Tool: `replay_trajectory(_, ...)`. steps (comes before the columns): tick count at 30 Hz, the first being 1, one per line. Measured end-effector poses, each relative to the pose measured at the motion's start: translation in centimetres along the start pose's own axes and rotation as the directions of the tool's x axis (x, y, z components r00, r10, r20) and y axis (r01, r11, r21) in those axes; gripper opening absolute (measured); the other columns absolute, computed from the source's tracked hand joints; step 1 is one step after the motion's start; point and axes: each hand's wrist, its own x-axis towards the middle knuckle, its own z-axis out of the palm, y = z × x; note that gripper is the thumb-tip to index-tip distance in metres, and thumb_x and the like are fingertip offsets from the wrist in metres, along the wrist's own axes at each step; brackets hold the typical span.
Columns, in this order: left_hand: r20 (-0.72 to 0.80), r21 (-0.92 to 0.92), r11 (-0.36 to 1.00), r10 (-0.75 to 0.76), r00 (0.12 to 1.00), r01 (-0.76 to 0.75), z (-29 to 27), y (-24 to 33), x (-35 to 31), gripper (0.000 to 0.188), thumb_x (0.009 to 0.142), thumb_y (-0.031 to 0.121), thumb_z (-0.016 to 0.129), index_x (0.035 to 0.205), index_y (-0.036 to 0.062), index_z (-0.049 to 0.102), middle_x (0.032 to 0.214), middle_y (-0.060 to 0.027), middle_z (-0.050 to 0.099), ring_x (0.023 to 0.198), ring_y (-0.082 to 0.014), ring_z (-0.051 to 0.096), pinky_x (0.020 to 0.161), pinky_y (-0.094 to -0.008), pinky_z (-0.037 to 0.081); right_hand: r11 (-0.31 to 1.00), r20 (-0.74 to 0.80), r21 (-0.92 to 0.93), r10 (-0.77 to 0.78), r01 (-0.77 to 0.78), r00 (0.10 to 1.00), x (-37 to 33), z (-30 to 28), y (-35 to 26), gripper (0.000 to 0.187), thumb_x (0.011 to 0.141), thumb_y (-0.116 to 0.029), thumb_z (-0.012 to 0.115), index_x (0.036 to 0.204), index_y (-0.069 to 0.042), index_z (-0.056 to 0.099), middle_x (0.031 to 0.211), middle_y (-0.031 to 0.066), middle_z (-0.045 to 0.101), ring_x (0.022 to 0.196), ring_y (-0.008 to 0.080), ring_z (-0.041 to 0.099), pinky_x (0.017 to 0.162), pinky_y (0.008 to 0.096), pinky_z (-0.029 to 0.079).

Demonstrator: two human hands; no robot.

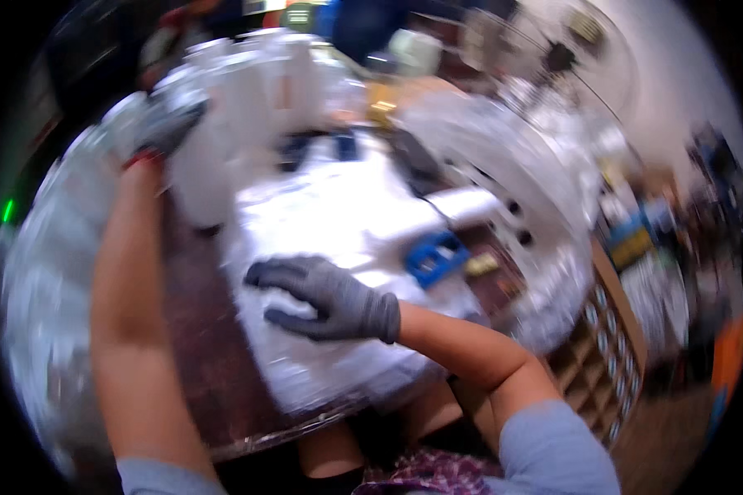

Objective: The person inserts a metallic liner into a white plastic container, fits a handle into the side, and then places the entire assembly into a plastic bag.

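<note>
My left hand, in a grey glove, reaches far left to a group of white cylinder-shaped containers. It touches or lies just beside the nearest tall white container; blur hides its fingers and whether they grip. My right hand, also gloved in grey, is over a stack of clear-white plastic bags at the middle of the table. Its thumb and fingers are apart with nothing seen between them. Right of the stack are a blue plastic piece with openings and a white roll.
The dark red-brown tabletop shows left of the bags. Clear plastic-wrapped bundles line the left edge. A large clear bag bulges at the right, above a cardboard box with dividers. A standing fan is at the back right.
</note>
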Motion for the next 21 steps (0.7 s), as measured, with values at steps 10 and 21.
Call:
replay_trajectory(10,0.107,-0.392,0.903,0.232,0.967,-0.173,-1.2,-14.0,-8.6,0.076,0.091,0.051,0.058,0.151,0.0144,0.031,0.149,-0.0144,0.037,0.137,-0.0306,0.036,0.114,-0.0433,0.028,0.740,-0.526,-0.100,0.528,-0.665,0.667,-33.6,-15.2,-12.7,0.030,0.089,-0.018,0.067,0.116,-0.005,0.063,0.113,0.0157,0.066,0.101,0.0260,0.065,0.089,0.0375,0.052)
replay_trajectory(21,-0.476,-0.566,0.793,-0.090,0.875,-0.226,-10.2,-6.2,-37.9,0.029,0.094,0.024,0.060,0.111,0.0002,0.064,0.117,-0.0153,0.063,0.104,-0.0262,0.059,0.091,-0.0407,0.046,-0.609,-0.924,0.264,0.061,-0.748,-0.376,-82.9,-25.8,-35.7,0.052,0.087,-0.045,0.062,0.123,-0.008,0.060,0.117,0.0207,0.061,0.110,0.0378,0.058,0.093,0.0452,0.046)
